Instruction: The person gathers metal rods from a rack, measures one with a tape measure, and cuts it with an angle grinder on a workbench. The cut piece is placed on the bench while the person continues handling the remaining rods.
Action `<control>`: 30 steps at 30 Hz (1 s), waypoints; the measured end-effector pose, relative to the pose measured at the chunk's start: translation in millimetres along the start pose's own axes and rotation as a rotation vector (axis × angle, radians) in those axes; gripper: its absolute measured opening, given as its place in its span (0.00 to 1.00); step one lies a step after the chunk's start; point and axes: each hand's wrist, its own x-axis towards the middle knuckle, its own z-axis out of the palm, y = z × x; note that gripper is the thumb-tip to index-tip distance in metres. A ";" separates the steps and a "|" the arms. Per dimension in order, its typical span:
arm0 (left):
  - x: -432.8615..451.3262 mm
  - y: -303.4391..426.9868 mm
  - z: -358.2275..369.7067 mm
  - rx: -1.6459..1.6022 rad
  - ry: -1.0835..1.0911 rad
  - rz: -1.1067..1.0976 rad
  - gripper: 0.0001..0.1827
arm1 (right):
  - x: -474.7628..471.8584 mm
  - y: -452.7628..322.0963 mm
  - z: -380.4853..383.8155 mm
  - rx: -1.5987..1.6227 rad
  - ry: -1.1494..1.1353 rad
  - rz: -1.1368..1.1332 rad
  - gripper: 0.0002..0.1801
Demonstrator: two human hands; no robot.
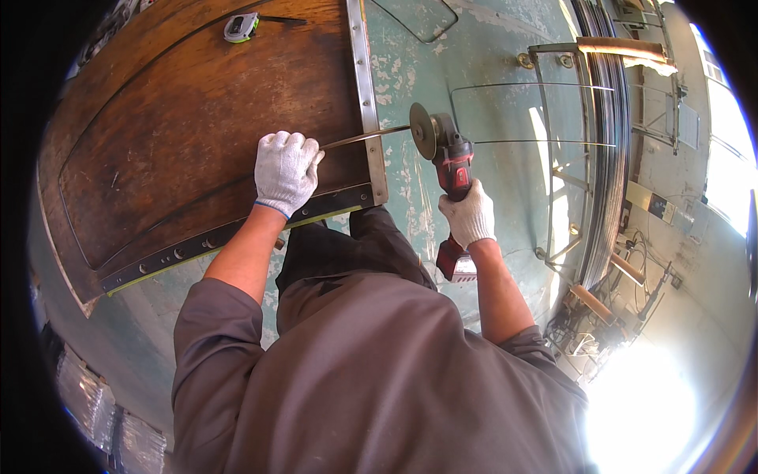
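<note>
My left hand (287, 170), in a white knit glove, is closed around a thin metal rod (367, 136) over the right part of the wooden worktable (225, 106). The rod crosses the table's metal edge strip, and its far end meets or lies just behind the disc of a cordless angle grinder (453, 148); contact cannot be told. My right hand (471, 214), gloved too, grips the grinder's body beyond the table edge, with the battery below the hand. Whether the disc is spinning cannot be told. A long bent rod (68, 207) forms a curved outline on the tabletop.
A tape measure (241, 27) lies at the table's far side. To the right, a metal-framed rack (548, 160) stands beside a bundle of long rods (610, 154). Bent rods (533, 85) extend from there over the worn green floor (503, 195). Bright light glares at lower right.
</note>
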 end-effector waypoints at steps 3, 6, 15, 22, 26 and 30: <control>-0.3 -0.8 0.8 0.004 -0.014 0.000 0.09 | 0.1 -0.5 1.1 0.006 0.014 -0.020 0.26; -0.3 -1.0 1.5 0.005 -0.025 -0.002 0.09 | -0.3 -0.4 1.9 0.006 0.021 -0.023 0.25; -0.8 -1.8 4.2 -0.011 -0.014 0.007 0.10 | -5.0 4.6 9.2 0.026 0.054 -0.039 0.25; -2.7 -2.9 9.2 0.025 -0.001 0.024 0.10 | -9.2 3.5 11.9 0.023 0.046 -0.008 0.25; -3.3 -2.7 10.4 0.003 0.029 0.031 0.11 | -9.4 3.6 15.9 0.023 0.064 0.004 0.25; -2.8 -2.8 10.9 0.018 0.039 0.038 0.12 | -9.4 5.2 20.4 0.016 0.068 0.005 0.26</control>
